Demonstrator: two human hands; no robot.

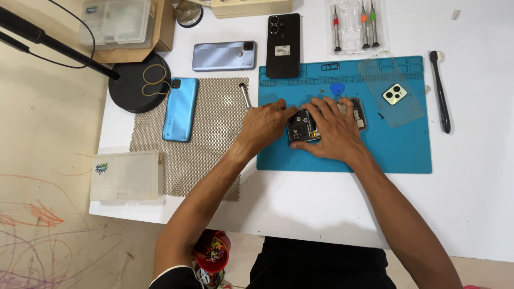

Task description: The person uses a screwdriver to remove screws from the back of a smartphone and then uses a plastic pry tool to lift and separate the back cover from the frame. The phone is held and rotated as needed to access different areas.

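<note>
An opened phone (pixel 302 126) with its back removed and its dark insides showing lies on a blue work mat (pixel 396 152). My right hand (pixel 333 130) rests flat over the phone's middle, pressing it down. My left hand (pixel 266 122) comes in from the left, its fingertips pinched at the phone's left edge; I cannot tell whether they hold a small part. A blue triangular pick (pixel 337 88) lies just beyond my right hand. The phone's clear back cover (pixel 393 92) with its camera plate lies on the mat's right side.
A beige mesh mat (pixel 206 155) carries a light blue phone (pixel 180 109) and a metal screwdriver (pixel 245 95). Behind lie a grey-blue phone (pixel 224 55), a black phone (pixel 283 45) and a screwdriver case (pixel 353 25). A lamp base (pixel 138 84), a black brush (pixel 441 91) and a white box (pixel 126 175) stand nearby.
</note>
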